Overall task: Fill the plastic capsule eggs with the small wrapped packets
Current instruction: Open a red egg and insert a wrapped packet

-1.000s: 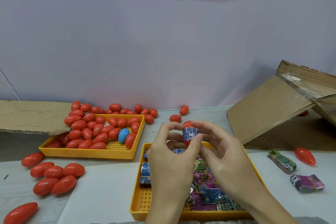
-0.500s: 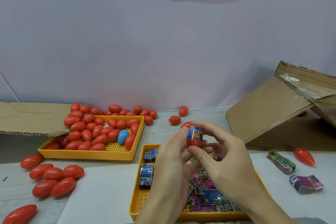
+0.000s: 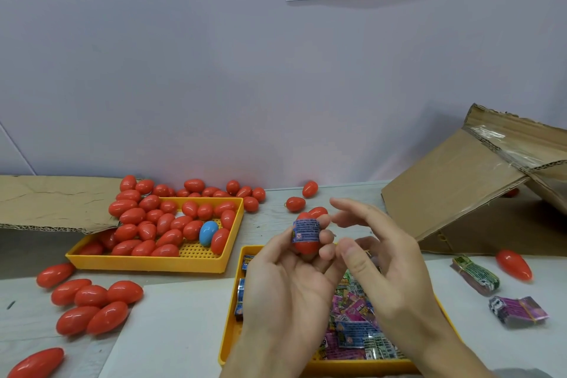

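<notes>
While the left hand (image 3: 285,282) grips a red egg half (image 3: 305,246) with a blue packet (image 3: 306,231) protruding (held above the yellow tray (image 3: 228,334) of packets on the bench), the right hand (image 3: 386,270) hovers beside it, fingers relaxed.

Two yellow trays: one (image 3: 147,264) far left of the left hand (image 3: 285,282), one (image 3: 228,344) under both hands. One blue egg (image 3: 208,232) lies in the left tray among too many red eggs to count. Five red eggs (image 3: 92,305) cluster further left. Right of the right hand (image 3: 380,267): two banded packet bundles (image 3: 475,274) and one red egg (image 3: 514,264).
</notes>
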{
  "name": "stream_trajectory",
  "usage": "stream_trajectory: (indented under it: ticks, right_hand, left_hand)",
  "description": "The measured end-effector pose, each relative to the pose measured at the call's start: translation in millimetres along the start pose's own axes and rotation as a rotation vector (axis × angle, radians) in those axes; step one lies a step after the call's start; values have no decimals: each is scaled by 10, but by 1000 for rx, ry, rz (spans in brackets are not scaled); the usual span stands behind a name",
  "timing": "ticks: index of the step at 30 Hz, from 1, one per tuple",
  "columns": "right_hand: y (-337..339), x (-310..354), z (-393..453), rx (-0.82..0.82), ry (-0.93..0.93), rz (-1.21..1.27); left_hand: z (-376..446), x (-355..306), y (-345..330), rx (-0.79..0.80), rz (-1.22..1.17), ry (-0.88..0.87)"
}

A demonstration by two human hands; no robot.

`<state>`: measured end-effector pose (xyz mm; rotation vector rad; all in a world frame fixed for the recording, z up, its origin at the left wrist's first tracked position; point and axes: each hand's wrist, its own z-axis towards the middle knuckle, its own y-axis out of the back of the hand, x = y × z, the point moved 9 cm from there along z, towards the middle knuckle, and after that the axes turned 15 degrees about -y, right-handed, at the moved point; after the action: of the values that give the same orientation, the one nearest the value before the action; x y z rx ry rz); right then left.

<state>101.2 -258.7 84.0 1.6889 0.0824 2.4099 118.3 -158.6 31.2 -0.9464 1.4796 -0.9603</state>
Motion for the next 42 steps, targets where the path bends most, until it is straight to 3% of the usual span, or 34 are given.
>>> stream_trajectory:
  ticks: [11, 31, 42]
  right_hand:
    - [4, -28, 20, -55, 23, -128]
    - [-1, -103, 59, -56, -4, -206]
    - [2, -194, 82, -53, -58, -77]
  left_hand:
    - [59, -157, -11, 29, 323, -264]
    - [29, -96, -34, 113, 525, -203]
    - [9, 3, -124, 225, 639, -150]
